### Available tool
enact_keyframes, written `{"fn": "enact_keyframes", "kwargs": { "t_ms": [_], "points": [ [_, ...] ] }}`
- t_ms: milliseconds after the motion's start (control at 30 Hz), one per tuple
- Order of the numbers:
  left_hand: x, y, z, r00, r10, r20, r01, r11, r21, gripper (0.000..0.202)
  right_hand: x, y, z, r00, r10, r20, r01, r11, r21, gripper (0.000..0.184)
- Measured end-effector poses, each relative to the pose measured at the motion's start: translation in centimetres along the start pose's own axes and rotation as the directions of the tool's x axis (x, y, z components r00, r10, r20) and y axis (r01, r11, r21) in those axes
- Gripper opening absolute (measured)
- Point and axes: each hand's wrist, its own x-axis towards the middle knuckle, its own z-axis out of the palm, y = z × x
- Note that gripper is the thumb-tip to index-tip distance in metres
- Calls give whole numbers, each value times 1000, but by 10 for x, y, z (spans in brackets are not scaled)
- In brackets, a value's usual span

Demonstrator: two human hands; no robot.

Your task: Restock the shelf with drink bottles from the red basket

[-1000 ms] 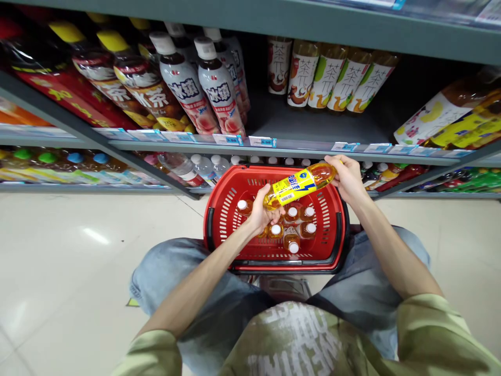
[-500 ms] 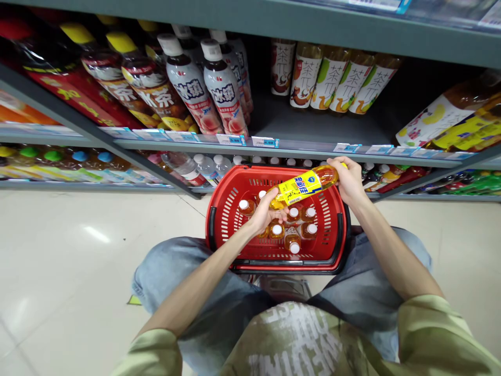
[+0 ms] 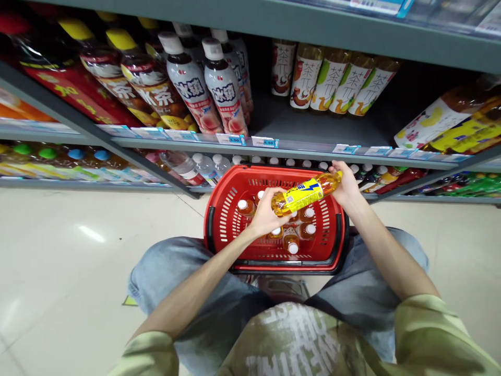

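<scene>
Above the basket I hold a drink bottle point(image 3: 303, 197) with a yellow label and amber liquid, tilted with its cap end up to the right. My left hand point(image 3: 270, 213) is wrapped round its base. At the cap end, my right hand point(image 3: 347, 185) grips the neck, with the cap mostly hidden by its fingers. Below, a red shopping basket point(image 3: 223, 250) with black handles stands between my knees. Inside it are several amber bottles point(image 3: 291, 241) with white caps, some of them partly covered by my left hand and the held bottle.
In front stands a grey shelf unit point(image 3: 293, 137). Peach-labelled bottles point(image 3: 225, 96) and yellow-capped iced tea bottles point(image 3: 146, 86) stand on its left. Several white-labelled tea bottles point(image 3: 307, 78) are farther back. Large bottles point(image 3: 434, 122) are on the right. More bottles line the lower shelf.
The bottle has been turned about its long axis, so a different side of its label shows. My left hand has shifted round its base; my right hand stays at the neck, slightly lower.
</scene>
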Motion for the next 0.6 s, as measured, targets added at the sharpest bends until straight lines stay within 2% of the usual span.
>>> {"fn": "enact_keyframes", "kwargs": {
  "t_ms": [67,133,233,300,367,433,533,600],
  "points": [
    [-1,-4,-1,991,126,-49,-117,981,154,60,1,0,-1,999,39,14,-40,996,74,18],
    [-2,-9,-5,964,261,-52,-237,931,277,51,1,2,-2,998,57,0,-57,989,136,13],
    [-3,-17,-13,894,436,100,-439,811,388,32,3,5,-2,996,85,-28,-79,981,179,11],
    [-4,-20,-18,839,495,224,-543,743,391,25,4,7,-2,995,94,-38,-86,981,172,11],
    [-6,-20,-20,807,524,272,-591,715,374,25,5,9,-3,994,97,-39,-90,984,156,11],
    [-7,-18,-19,773,580,257,-631,668,394,29,5,9,-3,994,100,-33,-94,984,150,11],
    [-8,-15,-19,672,721,171,-695,533,482,38,0,10,1,995,93,-20,-89,986,137,12],
    [-8,-13,-22,623,776,95,-695,494,522,40,-9,15,5,996,94,3,-93,989,117,13]
  ]
}}
